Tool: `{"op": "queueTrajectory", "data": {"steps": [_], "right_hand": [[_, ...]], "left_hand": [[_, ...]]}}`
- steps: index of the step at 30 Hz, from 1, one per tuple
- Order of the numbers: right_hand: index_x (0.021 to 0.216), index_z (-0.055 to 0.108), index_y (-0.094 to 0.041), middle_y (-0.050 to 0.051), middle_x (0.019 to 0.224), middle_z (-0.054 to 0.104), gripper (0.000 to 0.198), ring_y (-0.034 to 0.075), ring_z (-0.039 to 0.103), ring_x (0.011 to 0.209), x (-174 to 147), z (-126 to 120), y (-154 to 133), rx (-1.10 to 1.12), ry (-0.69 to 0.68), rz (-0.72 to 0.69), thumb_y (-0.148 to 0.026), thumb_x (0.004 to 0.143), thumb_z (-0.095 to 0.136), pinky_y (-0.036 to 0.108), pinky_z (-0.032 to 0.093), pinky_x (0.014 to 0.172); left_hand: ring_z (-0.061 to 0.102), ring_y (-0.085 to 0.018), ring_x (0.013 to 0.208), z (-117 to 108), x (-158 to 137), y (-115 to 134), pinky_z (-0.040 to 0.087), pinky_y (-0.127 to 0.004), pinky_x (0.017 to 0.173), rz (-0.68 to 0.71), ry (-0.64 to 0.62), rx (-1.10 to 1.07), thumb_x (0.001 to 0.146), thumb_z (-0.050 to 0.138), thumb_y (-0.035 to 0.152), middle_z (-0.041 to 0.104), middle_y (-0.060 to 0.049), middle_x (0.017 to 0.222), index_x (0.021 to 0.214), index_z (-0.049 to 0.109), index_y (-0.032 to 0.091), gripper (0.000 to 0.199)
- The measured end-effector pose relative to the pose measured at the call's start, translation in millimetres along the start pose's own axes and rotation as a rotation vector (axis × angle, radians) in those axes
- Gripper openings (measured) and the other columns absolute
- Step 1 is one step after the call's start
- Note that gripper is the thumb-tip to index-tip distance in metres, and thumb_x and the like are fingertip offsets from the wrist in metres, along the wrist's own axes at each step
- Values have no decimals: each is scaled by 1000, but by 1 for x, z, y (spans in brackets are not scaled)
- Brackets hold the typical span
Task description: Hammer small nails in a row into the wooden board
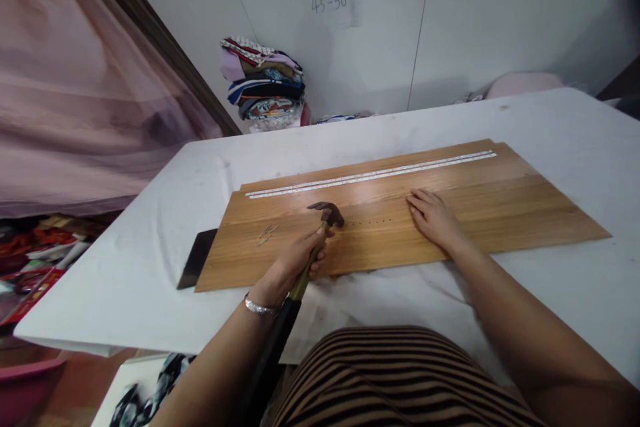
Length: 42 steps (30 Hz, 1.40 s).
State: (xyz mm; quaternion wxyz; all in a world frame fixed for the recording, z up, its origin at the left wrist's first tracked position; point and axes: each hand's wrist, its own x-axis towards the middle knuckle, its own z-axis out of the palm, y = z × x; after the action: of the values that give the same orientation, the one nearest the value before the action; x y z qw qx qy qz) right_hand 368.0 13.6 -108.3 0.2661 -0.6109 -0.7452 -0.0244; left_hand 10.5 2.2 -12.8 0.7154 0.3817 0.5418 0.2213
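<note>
My left hand (301,255) is closed round the neck of a claw hammer (326,213), just below its dark metal head. The hammer's black grip runs back along my forearm. The head is over a wooden board (500,213), at the left end of a row of small dark dots; I cannot tell whether it touches the wood. On the board's right part my right hand (434,219) lies flat with nothing in it. Several loose nails (267,233) are on the board to the left of the hammer.
Two white strips (373,174) run along the board's far side. A dark flat object (197,259) sticks out at its left end. The board lies on a white table (150,213). Folded clothes (267,83) are stacked behind the table, and a pink curtain (90,80) hangs at left.
</note>
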Motion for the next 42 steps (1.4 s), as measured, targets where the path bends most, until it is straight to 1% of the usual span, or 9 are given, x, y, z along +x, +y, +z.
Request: {"op": "queueTrajectory", "data": {"steps": [7, 12, 20, 25, 28, 32, 37, 42], "right_hand": [[122, 78, -14, 18, 140, 71, 40, 35, 65, 130, 0, 0, 0, 6, -1, 1, -23, 101, 44, 56, 49, 112], [122, 78, -16, 17, 141, 70, 39, 35, 64, 131, 1, -1, 0, 8, -17, 9, -23, 100, 46, 56, 49, 112], [123, 77, -15, 18, 141, 70, 41, 35, 64, 131, 1, -2, 0, 13, -23, 9, -23, 100, 45, 57, 47, 113], [123, 77, -14, 19, 142, 70, 42, 35, 63, 132, 1, -2, -1, 9, -30, 20, -24, 101, 44, 56, 47, 113], [123, 77, -15, 18, 142, 69, 41, 35, 63, 132, 1, -2, -1, 18, -36, 15, -24, 100, 44, 55, 48, 112], [124, 77, -18, 17, 141, 70, 41, 35, 63, 131, 1, -2, 1, 39, -31, 13, -24, 100, 45, 58, 47, 111], [123, 77, -19, 16, 141, 70, 41, 35, 63, 131, 1, 0, 1, 36, -19, 19, -24, 99, 45, 58, 47, 111], [124, 77, -19, 16, 142, 70, 40, 34, 62, 132, 0, -1, 0, 36, -21, 12, -25, 100, 45, 56, 47, 112]], "left_hand": [[33, -5, 37, 3, -4, 7, 24, -16, 36, -9, -22, -47, 97, 57, 58, 42, 9, 62, 120, 56, 20, 44], [33, -4, 38, 2, -4, 3, 24, -16, 36, 4, -16, -19, 99, 56, 56, 44, 8, 64, 120, 57, 20, 42], [33, -4, 37, 2, -2, 6, 23, -16, 35, -3, -34, -67, 95, 62, 59, 42, 10, 62, 120, 57, 20, 47], [34, -4, 37, -1, 0, 2, 25, -16, 35, -8, -16, -24, 93, 63, 61, 44, 9, 62, 118, 57, 20, 49], [34, -4, 38, 0, -3, 4, 26, -16, 36, -10, -22, -20, 92, 63, 62, 45, 9, 63, 119, 57, 20, 51], [35, -5, 38, 3, -7, 10, 26, -16, 36, -12, -40, -38, 93, 62, 61, 44, 9, 63, 119, 56, 19, 50], [35, -5, 38, 4, -5, 8, 25, -16, 36, -15, -13, -5, 93, 62, 61, 44, 9, 63, 118, 57, 20, 49], [35, -5, 38, 3, -5, 9, 25, -16, 37, -14, -34, -18, 93, 62, 62, 44, 9, 63, 118, 56, 20, 49]]}}
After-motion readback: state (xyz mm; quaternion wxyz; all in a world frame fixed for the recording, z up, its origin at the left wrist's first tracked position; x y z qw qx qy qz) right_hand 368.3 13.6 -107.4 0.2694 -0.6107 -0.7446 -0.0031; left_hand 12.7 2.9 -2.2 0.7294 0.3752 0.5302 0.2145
